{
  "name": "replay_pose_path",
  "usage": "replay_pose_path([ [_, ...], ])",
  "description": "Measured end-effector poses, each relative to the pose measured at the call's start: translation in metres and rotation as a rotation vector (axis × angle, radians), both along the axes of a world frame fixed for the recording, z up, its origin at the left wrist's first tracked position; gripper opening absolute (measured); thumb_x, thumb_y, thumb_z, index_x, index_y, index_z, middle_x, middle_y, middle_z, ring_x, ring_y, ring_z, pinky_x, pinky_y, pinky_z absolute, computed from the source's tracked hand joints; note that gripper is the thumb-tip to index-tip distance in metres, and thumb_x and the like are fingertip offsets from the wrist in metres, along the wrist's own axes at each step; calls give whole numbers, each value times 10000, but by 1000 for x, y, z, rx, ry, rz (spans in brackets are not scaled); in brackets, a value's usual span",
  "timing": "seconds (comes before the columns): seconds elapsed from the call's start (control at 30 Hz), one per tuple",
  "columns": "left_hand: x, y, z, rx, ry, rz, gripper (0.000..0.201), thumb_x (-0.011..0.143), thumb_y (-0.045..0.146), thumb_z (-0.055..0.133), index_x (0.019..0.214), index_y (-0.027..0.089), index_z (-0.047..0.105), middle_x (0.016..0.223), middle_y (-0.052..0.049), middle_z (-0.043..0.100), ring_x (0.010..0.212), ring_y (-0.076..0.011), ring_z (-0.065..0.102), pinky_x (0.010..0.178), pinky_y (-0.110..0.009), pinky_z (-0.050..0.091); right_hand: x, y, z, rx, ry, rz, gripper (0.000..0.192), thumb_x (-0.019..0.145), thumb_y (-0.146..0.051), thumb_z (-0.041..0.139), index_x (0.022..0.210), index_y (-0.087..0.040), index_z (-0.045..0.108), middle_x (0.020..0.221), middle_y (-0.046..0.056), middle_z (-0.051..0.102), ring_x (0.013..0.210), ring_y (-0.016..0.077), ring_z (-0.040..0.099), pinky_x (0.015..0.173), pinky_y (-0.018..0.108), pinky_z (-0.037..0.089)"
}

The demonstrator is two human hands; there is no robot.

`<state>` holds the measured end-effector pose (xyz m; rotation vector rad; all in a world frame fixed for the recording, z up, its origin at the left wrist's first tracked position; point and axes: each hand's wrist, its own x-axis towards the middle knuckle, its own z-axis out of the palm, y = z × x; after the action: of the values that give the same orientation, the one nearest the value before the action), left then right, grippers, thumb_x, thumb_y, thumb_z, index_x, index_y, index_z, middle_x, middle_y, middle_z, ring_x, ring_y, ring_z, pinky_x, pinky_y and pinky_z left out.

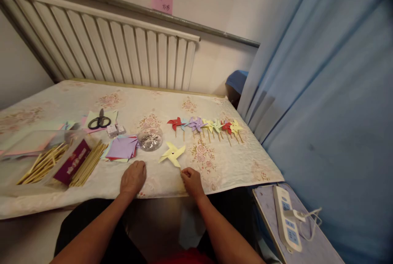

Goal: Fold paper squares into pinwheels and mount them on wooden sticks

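A yellow paper pinwheel [172, 154] lies on the table's floral cloth [92, 104], just in front of me. My right hand [191, 181] pinches the lower end of its thin stick near the front edge. Resting palm down on the cloth to the left is my left hand [133, 177], holding nothing, its fingers loosely curled. A row of finished pinwheels [206, 125] in red, purple, yellow and green lies further back right.
A clear bowl of shiny pins [150, 139], a stack of coloured paper squares [122, 148], scissors [99, 121] and wooden sticks [87, 163] in a clear tray lie left. A radiator [123, 47] stands behind, a blue curtain [322, 92] right, a power strip [287, 223] lower right.
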<state>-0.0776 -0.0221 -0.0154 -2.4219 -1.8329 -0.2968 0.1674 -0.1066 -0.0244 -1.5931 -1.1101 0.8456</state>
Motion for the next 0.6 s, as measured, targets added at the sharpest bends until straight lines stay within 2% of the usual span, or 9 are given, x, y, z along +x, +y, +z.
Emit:
replay_pose_path([
  [0.27,0,0,2,-3,10,-4,323,976,264,305,883,178,603,915,-105,639,917,-238,597,805,-339,400,2,1,1,49,-59,7,119,717,-221,579,673,-201,688,628,-18,640,594,133,541,587,235,410],
  [0.6,1,2,1,1,32,0,313,975,272,307,856,189,584,895,-101,628,901,-235,601,797,-337,402,1,10,3,-42,-32,-46,96,685,-212,578,637,-212,660,605,-17,639,584,144,560,558,237,422],
])
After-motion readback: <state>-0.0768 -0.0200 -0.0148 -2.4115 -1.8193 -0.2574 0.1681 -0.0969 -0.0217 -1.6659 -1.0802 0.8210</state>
